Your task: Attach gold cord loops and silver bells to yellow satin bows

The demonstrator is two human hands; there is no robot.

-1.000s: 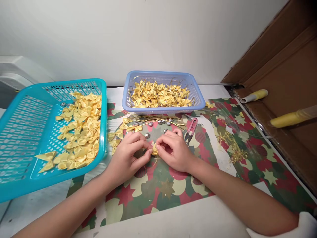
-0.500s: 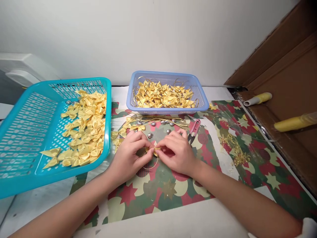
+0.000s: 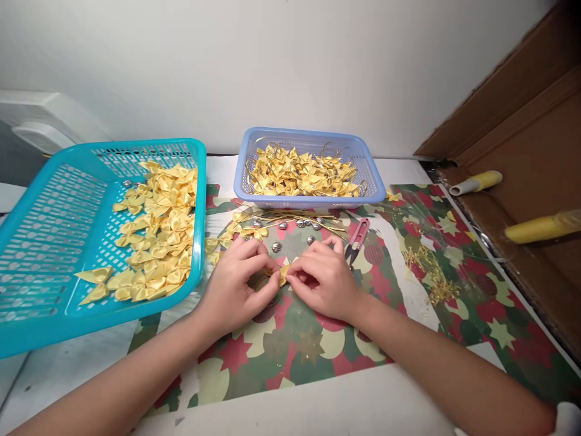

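My left hand (image 3: 240, 281) and my right hand (image 3: 323, 275) meet over the patterned sheet, both closed in a pinch. Between their fingertips is a small yellow ribbon bow (image 3: 284, 274), mostly covered by the fingers. Just beyond them lie several silver jingle bells (image 3: 276, 247) and a bundle of gold cords (image 3: 290, 215). Loose yellow bows (image 3: 236, 227) rest past my left hand. Thread snips with pink handles (image 3: 358, 236) lie to the right of my right hand.
A turquoise basket (image 3: 198, 242) with many yellow bows stands on the left. At the back, a blue basket (image 3: 308, 200) holds bows with gold cords. Gold cord scraps (image 3: 438, 284) lie on the right, beside a brown cardboard box (image 3: 521, 139) with yellow-wrapped tubes (image 3: 544, 227).
The gold cord loop that hung below my fingertips no longer shows there. Both hands stay pinched on the bow in nearly the same place. The camera view has shifted slightly.
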